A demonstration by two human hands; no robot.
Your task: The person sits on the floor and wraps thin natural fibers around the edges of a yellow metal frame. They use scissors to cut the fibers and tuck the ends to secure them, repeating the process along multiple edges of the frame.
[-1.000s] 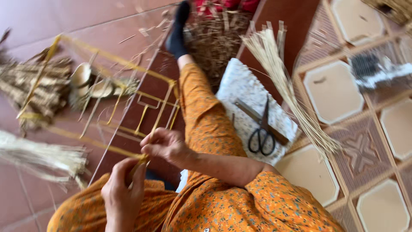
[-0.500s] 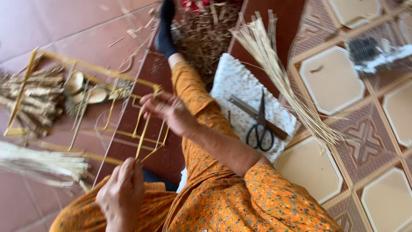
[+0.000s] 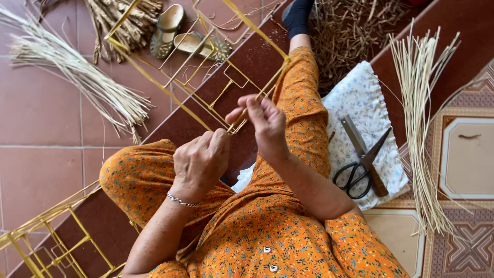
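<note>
I sit on a tiled floor in orange flowered clothes. A yellow frame of thin bamboo strips (image 3: 206, 77) lies across my lap and the floor ahead. My left hand (image 3: 201, 160) is closed on the near end of its strips. Just to the right, my right hand (image 3: 262, 122) pinches the same strips between thumb and fingers. Both hands meet at one joint of the frame, above my left knee.
Black scissors (image 3: 360, 172) and a knife (image 3: 363, 154) lie on a white flowered cloth (image 3: 360, 98) at my right. Pale reed bundles lie at right (image 3: 419, 128) and upper left (image 3: 82, 77). A pair of sandals (image 3: 185, 38) sits ahead. Another yellow frame (image 3: 46, 237) lies lower left.
My left hand has risen from my lap to the frame. My right hand has come nearer and now meets it on the strips. The view has shifted down and left.
</note>
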